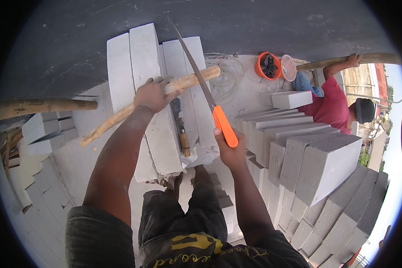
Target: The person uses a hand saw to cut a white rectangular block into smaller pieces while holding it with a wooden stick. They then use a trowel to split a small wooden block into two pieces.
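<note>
- The left hand [152, 94], at centre-left of the frame, is closed over a stick [147, 105], fingers curled across its top, pressing it down on the blocks [140, 67].
- The right hand [230, 149], just right of centre, is closed around the lower end of the orange handle of a saw [201, 85]; the thumb lies along the handle's left side.
- The saw has a long, narrow grey blade tapering to a point, with a bright orange handle.
- Its long axis runs diagonally: handle at centre, tip pointing to the upper left, toward the top middle of the frame.
- The blade crosses over the stick near the stick's right end, just right of the left hand.
- The stick is pale, rough wood; it runs from lower left to upper right, its right end lying over the blocks.
- The blocks are white, long and slab-like, lying side by side in the upper middle.
- Between two blocks, below the stick, lies a dark tool with a wooden handle [182, 134].
- More white blocks [326, 165] are stacked at right.
- At upper right stands an orange bucket [267, 65], and a person in a red shirt [332, 107] grips a pole.
</note>
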The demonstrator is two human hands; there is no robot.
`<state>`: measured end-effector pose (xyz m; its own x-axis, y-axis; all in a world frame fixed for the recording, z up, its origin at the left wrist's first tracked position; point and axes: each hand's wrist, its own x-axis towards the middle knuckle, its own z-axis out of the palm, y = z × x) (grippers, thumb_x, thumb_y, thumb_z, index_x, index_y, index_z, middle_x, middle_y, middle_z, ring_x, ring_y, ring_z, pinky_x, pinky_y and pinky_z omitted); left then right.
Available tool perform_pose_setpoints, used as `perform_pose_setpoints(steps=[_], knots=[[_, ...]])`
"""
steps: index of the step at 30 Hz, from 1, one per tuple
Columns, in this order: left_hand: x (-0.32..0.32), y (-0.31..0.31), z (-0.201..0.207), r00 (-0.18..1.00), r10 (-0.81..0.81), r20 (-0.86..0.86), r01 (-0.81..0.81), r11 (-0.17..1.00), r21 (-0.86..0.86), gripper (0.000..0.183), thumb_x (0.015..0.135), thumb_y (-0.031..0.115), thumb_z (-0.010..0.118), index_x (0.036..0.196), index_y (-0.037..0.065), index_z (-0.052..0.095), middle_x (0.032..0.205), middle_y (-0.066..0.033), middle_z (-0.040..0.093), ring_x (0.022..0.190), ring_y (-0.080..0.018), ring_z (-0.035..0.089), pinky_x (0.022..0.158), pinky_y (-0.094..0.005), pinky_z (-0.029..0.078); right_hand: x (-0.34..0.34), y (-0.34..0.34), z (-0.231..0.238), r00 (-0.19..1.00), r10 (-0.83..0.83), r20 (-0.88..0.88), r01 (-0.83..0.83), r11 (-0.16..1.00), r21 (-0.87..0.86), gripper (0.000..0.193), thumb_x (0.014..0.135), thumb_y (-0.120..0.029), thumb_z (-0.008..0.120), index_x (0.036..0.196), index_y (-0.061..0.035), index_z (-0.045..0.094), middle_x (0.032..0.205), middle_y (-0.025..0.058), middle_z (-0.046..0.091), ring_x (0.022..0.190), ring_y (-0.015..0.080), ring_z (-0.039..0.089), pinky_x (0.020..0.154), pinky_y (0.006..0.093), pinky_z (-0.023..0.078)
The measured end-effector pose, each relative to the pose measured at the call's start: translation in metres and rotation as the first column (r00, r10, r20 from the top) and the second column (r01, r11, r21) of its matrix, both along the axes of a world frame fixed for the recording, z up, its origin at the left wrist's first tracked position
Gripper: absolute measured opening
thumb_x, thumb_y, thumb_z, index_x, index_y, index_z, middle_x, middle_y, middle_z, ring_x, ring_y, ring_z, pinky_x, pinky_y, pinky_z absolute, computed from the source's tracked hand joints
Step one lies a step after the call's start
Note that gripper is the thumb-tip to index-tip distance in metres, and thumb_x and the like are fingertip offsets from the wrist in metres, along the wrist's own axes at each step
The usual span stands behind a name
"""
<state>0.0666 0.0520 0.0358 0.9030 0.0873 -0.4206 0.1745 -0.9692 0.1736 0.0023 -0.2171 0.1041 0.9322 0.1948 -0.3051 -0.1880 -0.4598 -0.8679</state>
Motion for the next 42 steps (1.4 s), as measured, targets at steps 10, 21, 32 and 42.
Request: perform_pose_setpoints(steps=[10, 21, 32, 42], knots=[[0.007, 0.0, 0.002, 1.0, -0.006, -0.012, 0.006, 0.999, 0.046, 0.081, 0.091, 0.078, 0.039, 0.139, 0.015, 0.057, 0.133, -0.0041, 0.061, 0.127, -0.0229, 0.055, 0.102, -0.0403, 0.051, 0.012, 0.0, -0.01, 0.999, 0.0, 0.035, -0.001, 1.0, 0.027, 0.039, 0.096, -0.025, 0.067, 0.071, 0.0009, 0.053, 0.06, 0.0017, 0.047, 0.059, 0.0109, 0.043, 0.056, 0.032, 0.038], [0.002, 0.0, 0.001, 0.997, -0.033, -0.065, 0.037, 0.998, 0.055, 0.081, 0.09, 0.079, 0.039, 0.136, 0.015, 0.06, 0.128, -0.0048, 0.063, 0.123, -0.0222, 0.058, 0.1, -0.0396, 0.053, -0.03, -0.006, 0.0, 0.999, -0.037, -0.008, 0.037, 0.996, 0.085, 0.038, 0.095, -0.028, 0.068, 0.072, -0.0001, 0.055, 0.057, 0.0009, 0.046, 0.056, 0.009, 0.04, 0.051, 0.0305, 0.035], [-0.001, 0.001, 0.0, 0.998, -0.066, 0.006, 0.066, 0.997, 0.047, 0.081, 0.09, 0.078, 0.04, 0.134, 0.014, 0.061, 0.126, -0.0059, 0.064, 0.123, -0.022, 0.058, 0.099, -0.0395, 0.052, -0.052, -0.021, -0.007, 0.999, -0.047, -0.01, 0.047, 0.998, 0.049, 0.036, 0.095, -0.024, 0.069, 0.072, 0.0006, 0.056, 0.058, 0.0012, 0.049, 0.055, 0.0092, 0.04, 0.051, 0.0307, 0.036], [0.004, 0.0, 0.0, 0.994, -0.108, -0.025, 0.11, 0.992, 0.067, 0.08, 0.091, 0.078, 0.039, 0.128, 0.012, 0.064, 0.126, -0.0047, 0.064, 0.122, -0.0207, 0.058, 0.097, -0.04, 0.054, -0.04, -0.024, -0.017, 0.999, 0.019, -0.026, -0.021, 0.997, -0.07, 0.025, 0.095, -0.019, 0.068, 0.083, 0.0025, 0.067, 0.06, 0.0035, 0.06, 0.056, 0.0097, 0.054, 0.055, 0.028, 0.043]])
